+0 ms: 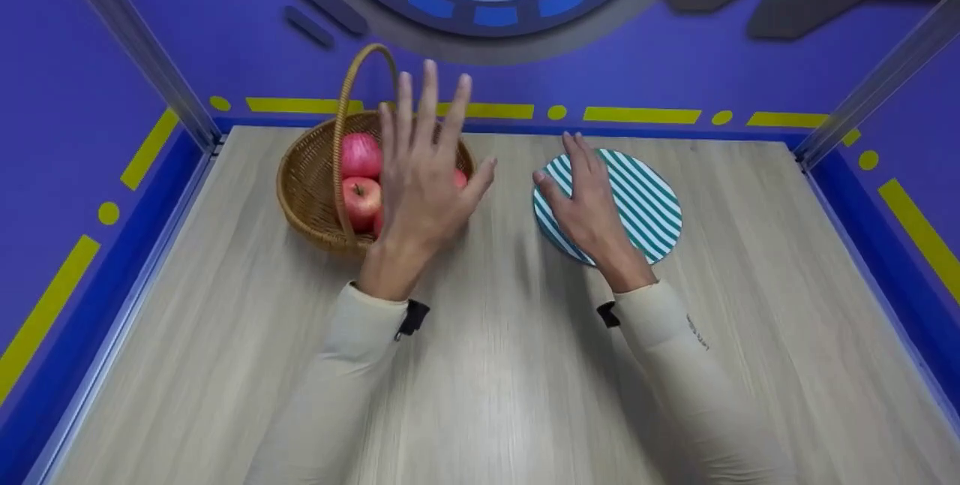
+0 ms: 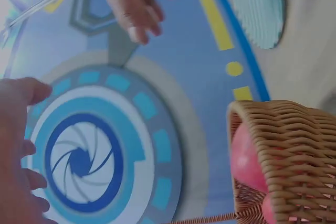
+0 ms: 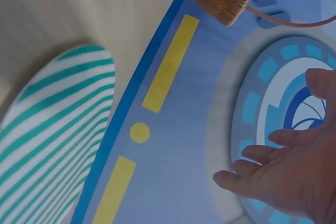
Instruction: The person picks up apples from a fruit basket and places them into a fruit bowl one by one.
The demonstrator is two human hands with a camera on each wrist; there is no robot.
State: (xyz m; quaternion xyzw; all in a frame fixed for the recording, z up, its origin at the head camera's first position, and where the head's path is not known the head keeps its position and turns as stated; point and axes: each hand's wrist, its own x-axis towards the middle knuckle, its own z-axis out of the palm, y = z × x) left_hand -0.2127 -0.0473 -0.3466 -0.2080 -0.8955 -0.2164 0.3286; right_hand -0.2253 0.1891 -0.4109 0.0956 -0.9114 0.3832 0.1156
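A brown wicker basket (image 1: 307, 192) with a tall arched handle stands at the table's back left. Several red apples (image 1: 361, 155) lie in it, some of them covered by my left hand in the head view. That left hand (image 1: 424, 181) is raised over the basket's right side, fingers straight and spread, holding nothing. To the right lies a round mat (image 1: 641, 203) with green and white stripes. My right hand (image 1: 589, 203) hovers over the mat's left part, fingers extended and thumb apart, with nothing in it. The right wrist view also shows the striped mat (image 3: 58, 140) below the hand.
The light wood-grain table (image 1: 480, 395) is bounded by blue panels (image 1: 750, 79) at the back and both sides. Metal posts (image 1: 139, 42) stand at its back corners. The basket handle (image 1: 345, 117) rises high beside my left hand.
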